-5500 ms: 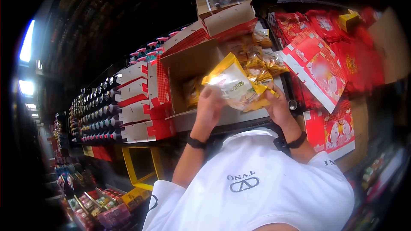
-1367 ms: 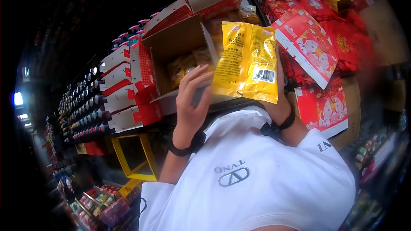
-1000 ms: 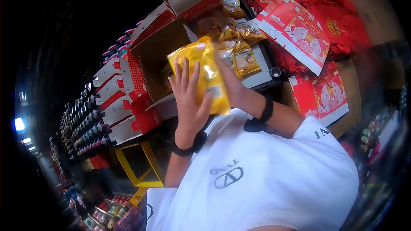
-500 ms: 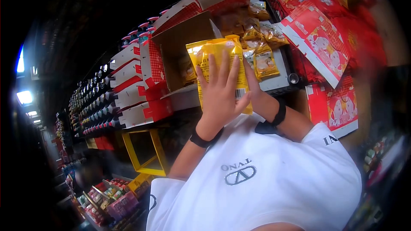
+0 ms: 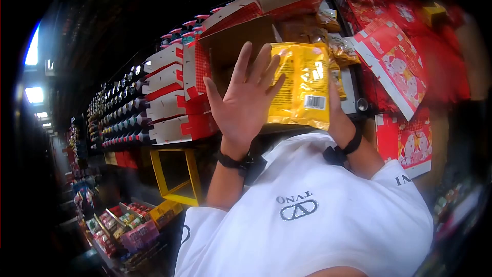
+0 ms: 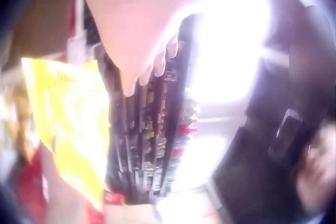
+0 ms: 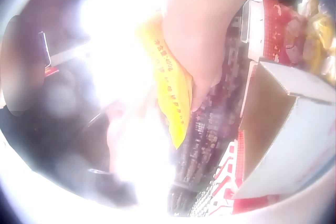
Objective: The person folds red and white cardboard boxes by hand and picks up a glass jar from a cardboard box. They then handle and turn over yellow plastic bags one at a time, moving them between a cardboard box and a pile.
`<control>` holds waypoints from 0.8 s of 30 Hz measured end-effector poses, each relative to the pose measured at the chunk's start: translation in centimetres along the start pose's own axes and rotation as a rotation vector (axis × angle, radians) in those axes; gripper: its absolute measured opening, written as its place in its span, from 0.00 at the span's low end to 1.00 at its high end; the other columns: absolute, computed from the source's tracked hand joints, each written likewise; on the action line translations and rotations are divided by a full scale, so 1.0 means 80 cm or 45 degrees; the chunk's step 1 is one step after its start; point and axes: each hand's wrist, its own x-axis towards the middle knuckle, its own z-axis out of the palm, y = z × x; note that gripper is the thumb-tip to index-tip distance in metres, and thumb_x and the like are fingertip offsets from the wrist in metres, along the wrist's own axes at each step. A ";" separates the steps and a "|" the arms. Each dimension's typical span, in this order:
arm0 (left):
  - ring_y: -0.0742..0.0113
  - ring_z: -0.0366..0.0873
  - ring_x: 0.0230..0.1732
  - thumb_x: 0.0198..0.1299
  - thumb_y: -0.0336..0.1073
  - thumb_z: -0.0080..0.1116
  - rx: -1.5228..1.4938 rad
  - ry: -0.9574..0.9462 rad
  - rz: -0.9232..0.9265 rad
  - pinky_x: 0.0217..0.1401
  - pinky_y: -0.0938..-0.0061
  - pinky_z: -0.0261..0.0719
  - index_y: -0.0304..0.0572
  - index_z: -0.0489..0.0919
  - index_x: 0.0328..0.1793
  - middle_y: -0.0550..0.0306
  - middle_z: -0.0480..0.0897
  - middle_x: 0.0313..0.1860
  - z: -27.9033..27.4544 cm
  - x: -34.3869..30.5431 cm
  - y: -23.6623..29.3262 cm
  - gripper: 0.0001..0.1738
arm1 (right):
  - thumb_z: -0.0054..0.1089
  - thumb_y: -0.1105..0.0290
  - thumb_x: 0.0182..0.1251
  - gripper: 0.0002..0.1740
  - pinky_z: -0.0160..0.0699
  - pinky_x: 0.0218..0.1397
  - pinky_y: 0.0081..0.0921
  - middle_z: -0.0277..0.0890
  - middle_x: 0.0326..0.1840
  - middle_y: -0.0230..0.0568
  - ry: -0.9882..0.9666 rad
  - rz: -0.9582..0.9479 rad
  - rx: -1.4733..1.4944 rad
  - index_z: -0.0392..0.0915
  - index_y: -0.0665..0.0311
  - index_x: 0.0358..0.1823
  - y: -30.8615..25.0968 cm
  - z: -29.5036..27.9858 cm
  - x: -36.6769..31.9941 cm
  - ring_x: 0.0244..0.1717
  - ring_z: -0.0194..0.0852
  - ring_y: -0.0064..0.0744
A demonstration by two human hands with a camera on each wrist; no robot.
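My right hand (image 5: pixel 340 118) holds up a yellow printed snack bag (image 5: pixel 307 90) by its right side, barcode toward the head camera. Most of the fingers are hidden behind it. The right wrist view shows the bag (image 7: pixel 170 87) edge-on against the hand (image 7: pixel 197 35). My left hand (image 5: pixel 242 105) is raised with fingers spread and palm turned to the head camera, holding nothing; its fingertips overlap the bag's left edge in that view. The left wrist view shows a gap between the left hand (image 6: pixel 139 24) and the bag (image 6: pixel 73 124).
An open carton (image 5: pixel 225 36) stands behind the left hand. Small yellow packets (image 5: pixel 344 51) lie on the shelf beyond the bag. Red packages and a red-and-white printed carton sheet (image 5: pixel 397 66) are at right. Stacked cartons (image 5: pixel 166 90) and rows of bottles (image 5: pixel 120 102) stand left.
Half a second ago my left palm lay flat over the bag's front; it has since lifted off leftward and turned over. Earlier, both hands held the bag front-side up. My right hand still holds it.
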 end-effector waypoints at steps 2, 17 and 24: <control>0.45 0.39 0.87 0.68 0.78 0.29 -0.206 0.007 -0.007 0.85 0.38 0.34 0.55 0.44 0.88 0.49 0.43 0.88 -0.008 0.003 0.009 0.52 | 0.39 0.40 0.79 0.36 0.82 0.64 0.50 0.76 0.67 0.50 0.007 -0.047 -0.018 0.65 0.60 0.74 -0.008 -0.009 0.003 0.61 0.82 0.48; 0.41 0.38 0.87 0.69 0.76 0.27 -0.569 0.052 -0.017 0.84 0.36 0.37 0.56 0.45 0.88 0.52 0.42 0.89 -0.023 0.003 0.005 0.50 | 0.32 0.34 0.78 0.39 0.76 0.68 0.55 0.70 0.73 0.47 0.026 -0.014 -0.016 0.62 0.52 0.78 -0.028 -0.008 -0.005 0.67 0.76 0.51; 0.41 0.39 0.87 0.70 0.75 0.30 -0.551 0.073 -0.032 0.84 0.38 0.38 0.56 0.47 0.87 0.52 0.44 0.88 -0.024 -0.003 0.001 0.49 | 0.37 0.38 0.79 0.36 0.81 0.65 0.50 0.74 0.70 0.46 -0.024 -0.017 -0.084 0.65 0.53 0.76 -0.026 -0.017 -0.013 0.63 0.80 0.46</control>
